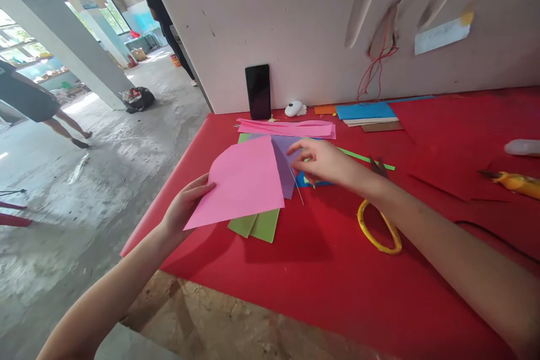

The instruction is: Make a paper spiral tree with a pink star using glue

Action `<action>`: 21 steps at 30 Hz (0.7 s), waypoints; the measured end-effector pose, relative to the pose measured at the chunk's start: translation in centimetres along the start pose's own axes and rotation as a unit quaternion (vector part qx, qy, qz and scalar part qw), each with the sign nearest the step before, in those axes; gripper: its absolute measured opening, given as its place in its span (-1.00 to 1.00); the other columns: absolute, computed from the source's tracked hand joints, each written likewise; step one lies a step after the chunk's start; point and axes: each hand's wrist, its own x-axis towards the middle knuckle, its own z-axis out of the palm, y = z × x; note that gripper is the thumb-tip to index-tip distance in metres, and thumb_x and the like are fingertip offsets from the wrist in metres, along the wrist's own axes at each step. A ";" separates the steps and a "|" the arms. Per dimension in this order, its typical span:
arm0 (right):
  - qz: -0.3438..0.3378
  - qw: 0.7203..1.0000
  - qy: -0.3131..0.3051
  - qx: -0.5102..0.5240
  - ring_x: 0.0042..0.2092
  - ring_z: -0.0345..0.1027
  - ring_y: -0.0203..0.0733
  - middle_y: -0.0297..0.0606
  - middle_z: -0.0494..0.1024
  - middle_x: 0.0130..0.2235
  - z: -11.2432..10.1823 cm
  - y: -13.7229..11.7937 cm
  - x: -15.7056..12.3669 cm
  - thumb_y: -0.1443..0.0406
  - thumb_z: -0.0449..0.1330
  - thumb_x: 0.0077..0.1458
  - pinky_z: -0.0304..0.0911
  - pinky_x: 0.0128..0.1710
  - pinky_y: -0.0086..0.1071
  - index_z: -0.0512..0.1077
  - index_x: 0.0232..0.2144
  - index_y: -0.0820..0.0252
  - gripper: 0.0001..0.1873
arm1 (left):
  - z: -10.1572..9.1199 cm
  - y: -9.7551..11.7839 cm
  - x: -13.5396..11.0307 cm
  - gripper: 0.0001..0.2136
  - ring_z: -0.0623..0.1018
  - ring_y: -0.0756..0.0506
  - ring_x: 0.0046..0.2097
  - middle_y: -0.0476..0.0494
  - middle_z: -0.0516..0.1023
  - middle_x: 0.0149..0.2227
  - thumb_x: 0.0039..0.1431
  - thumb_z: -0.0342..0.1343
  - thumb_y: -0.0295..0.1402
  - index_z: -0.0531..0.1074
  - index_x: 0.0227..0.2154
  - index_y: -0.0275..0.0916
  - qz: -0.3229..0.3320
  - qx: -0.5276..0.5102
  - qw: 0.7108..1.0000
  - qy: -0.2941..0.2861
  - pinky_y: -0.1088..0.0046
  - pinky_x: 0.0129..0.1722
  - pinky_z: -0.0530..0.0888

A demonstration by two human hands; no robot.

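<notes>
My left hand (185, 205) grips the near left edge of a pink paper sheet (244, 180), holding it tilted above green sheets (257, 225). A purple sheet (284, 166) lies under the pink one. My right hand (323, 160) reaches over the pile, fingers bent, touching the purple sheet's right edge near a blue piece (310, 182). Yellow-handled scissors (377, 219) lie on the red table (320, 275) under my right forearm.
More pink sheets (291, 128) lie behind the pile. A black phone (258, 91) leans on the white wall, with a small white object (294, 108) and stacked coloured paper (367, 112) beside it. A yellow tool (517, 183) lies at right. People walk at left.
</notes>
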 end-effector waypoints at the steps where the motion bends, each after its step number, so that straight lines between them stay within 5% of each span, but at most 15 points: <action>1: -0.004 0.999 0.008 0.032 -0.62 0.19 -0.45 -0.31 0.53 -0.39 -0.4 0.0 0.1 0.36 0.15 0.12 0.06 -0.62 -0.47 0.36 -0.20 0.23 -0.85 | 0.1 0.0 -0.3 -0.59 0.66 -0.05 -0.36 -0.20 0.66 -0.18 0.02 0.19 -0.45 0.46 0.00 -0.31 0.016 -0.021 1.000 0.003 0.61 -0.45 0.56; 4: -0.014 0.993 -0.012 0.118 -0.59 0.21 -0.40 -0.15 0.55 -0.31 -1.1 0.0 0.2 0.13 0.06 0.23 -0.02 -0.68 -0.45 0.38 -0.18 0.24 -0.71 | 0.7 -0.1 -0.9 -0.52 0.68 -0.14 -0.24 -0.17 0.66 -0.14 0.00 0.22 -0.40 0.44 0.05 -0.22 0.044 -0.032 0.998 -0.016 0.51 -0.34 0.61; 8: -0.037 0.980 0.005 0.195 -0.62 0.07 -0.41 -0.27 0.44 -0.50 -1.6 -0.4 -0.5 -0.06 0.12 0.11 -0.10 -0.71 -0.46 0.38 -0.43 0.18 -0.58 | 2.1 -0.1 -0.4 -0.57 0.67 -0.20 -0.18 -0.16 0.67 -0.22 -0.06 0.26 -0.40 0.48 -0.05 -0.24 0.042 0.021 0.995 -0.087 0.43 -0.32 0.60; 12: -0.067 0.959 0.149 0.231 -0.56 0.11 -0.40 -0.37 0.31 -0.56 -2.1 -1.3 -1.3 0.19 0.27 -0.04 0.00 -0.64 -0.50 0.29 -0.55 0.17 -0.75 | 3.1 0.6 1.5 -0.67 0.64 -0.20 -0.18 -0.13 0.65 -0.27 -0.02 0.21 -0.24 0.49 -0.17 -0.25 0.059 0.014 0.994 -0.092 0.43 -0.36 0.54; 17: -0.130 0.891 0.350 0.259 -0.53 0.09 -0.36 -0.38 0.29 -0.54 -3.6 -1.5 -0.9 0.26 0.18 -0.05 -0.03 -0.62 -0.43 0.24 -0.52 0.13 -0.84 | 3.9 0.4 3.9 -0.48 0.60 -0.16 -0.18 -0.13 0.61 -0.28 0.12 -0.09 0.16 0.46 -0.19 -0.19 0.117 -0.065 0.989 -0.062 0.37 -0.30 0.51; 21: -0.169 0.851 0.431 0.247 -0.56 0.08 -0.30 -0.38 0.20 -0.59 -4.5 -0.9 -0.3 0.24 0.17 -0.08 -0.04 -0.61 -0.36 0.17 -0.56 0.09 -0.79 | 4.8 -0.4 4.2 -0.60 0.53 -0.08 -0.37 -0.10 0.53 -0.45 -0.01 0.11 0.06 0.45 -0.37 -0.23 0.132 0.003 0.980 -0.147 0.41 -0.46 0.44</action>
